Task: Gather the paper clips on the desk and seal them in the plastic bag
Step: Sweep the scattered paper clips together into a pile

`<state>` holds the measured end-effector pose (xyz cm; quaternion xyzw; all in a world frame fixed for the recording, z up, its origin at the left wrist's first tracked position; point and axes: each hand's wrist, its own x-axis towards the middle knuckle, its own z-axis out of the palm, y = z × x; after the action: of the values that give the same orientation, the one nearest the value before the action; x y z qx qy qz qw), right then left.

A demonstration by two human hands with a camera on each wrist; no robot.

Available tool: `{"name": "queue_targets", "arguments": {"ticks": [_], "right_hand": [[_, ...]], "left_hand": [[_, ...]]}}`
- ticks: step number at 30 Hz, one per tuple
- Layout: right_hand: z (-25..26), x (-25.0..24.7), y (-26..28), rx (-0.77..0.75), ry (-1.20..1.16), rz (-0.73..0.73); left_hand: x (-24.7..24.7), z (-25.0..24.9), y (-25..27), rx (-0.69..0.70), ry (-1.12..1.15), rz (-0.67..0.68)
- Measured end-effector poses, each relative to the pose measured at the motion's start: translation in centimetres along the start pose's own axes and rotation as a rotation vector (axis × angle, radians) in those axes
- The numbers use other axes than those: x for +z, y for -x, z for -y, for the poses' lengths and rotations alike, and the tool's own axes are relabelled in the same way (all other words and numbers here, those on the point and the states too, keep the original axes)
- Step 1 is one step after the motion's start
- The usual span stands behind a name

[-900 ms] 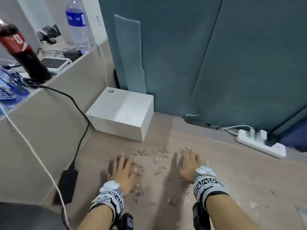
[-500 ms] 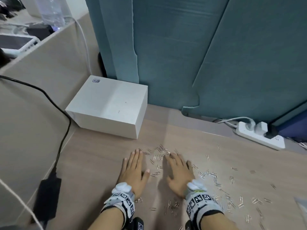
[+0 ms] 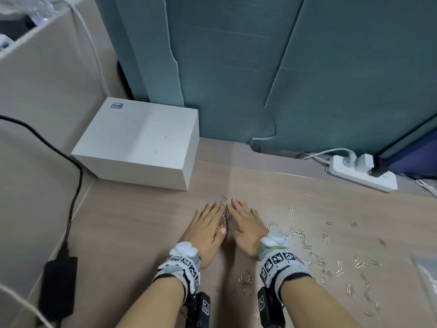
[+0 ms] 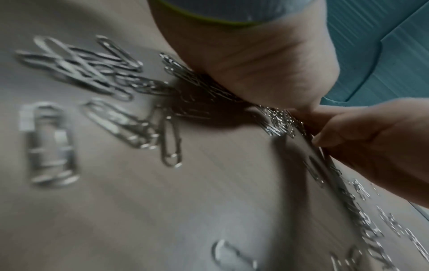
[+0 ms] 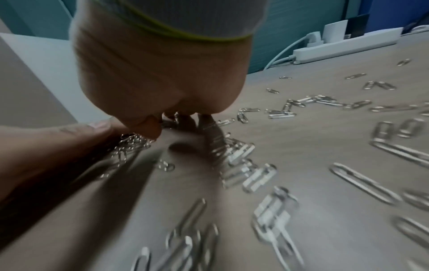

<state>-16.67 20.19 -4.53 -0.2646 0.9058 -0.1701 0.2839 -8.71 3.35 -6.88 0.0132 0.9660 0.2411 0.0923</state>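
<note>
I'm at an office desk (image 3: 142, 233): teal partition panels (image 3: 236, 67), power strip (image 3: 361, 172) along the back edge.

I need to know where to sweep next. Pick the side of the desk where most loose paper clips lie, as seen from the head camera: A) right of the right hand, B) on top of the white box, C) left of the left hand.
A: the loose paper clips lie scattered on the desk to the right of the right hand, while none show left of the left hand or on the white box.
</note>
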Motion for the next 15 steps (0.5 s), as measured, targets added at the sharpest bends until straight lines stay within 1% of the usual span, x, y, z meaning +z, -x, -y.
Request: {"name": "queue_targets", "arguments": {"ticks": [2, 4, 5, 7, 8, 11, 13, 15], "right_hand": [[0.6, 0.8, 2.6, -0.022, -0.069, 0.021], [0.4, 1.1, 3.3, -0.021, -0.169, -0.046], [0.3, 0.8, 3.3, -0.004, -0.204, -0.104], [-0.3, 0.3, 2.4, 0.014, -0.157, -0.212], [-0.6, 0.0, 1.9, 0.020, -0.114, -0.226], [-1.6, -0.4, 0.8, 0.084, -0.029, -0.179], [-2.2, 0.0, 1.3, 0.102, -0.004, -0.130], [-2.1, 0.8, 2.6, 0.101, -0.009, -0.075]], "left_hand": [[-0.6, -0.7, 2.0, 0.022, 0.045, 0.026], [-0.6, -0.4, 2.0, -0.006, 0.019, -0.014], [-0.9, -0.1, 1.6, -0.030, -0.018, -0.037], [-1.1, 0.4, -0.1, -0.057, -0.075, -0.072], [-1.3, 0.5, -1.1, -0.053, -0.089, -0.058], [-1.1, 0.4, -3.3, 0.003, -0.155, 0.011], [-0.2, 0.4, -3.0, 0.055, -0.152, 0.030], [0.8, 0.3, -1.3, 0.105, -0.120, 0.050]]}}
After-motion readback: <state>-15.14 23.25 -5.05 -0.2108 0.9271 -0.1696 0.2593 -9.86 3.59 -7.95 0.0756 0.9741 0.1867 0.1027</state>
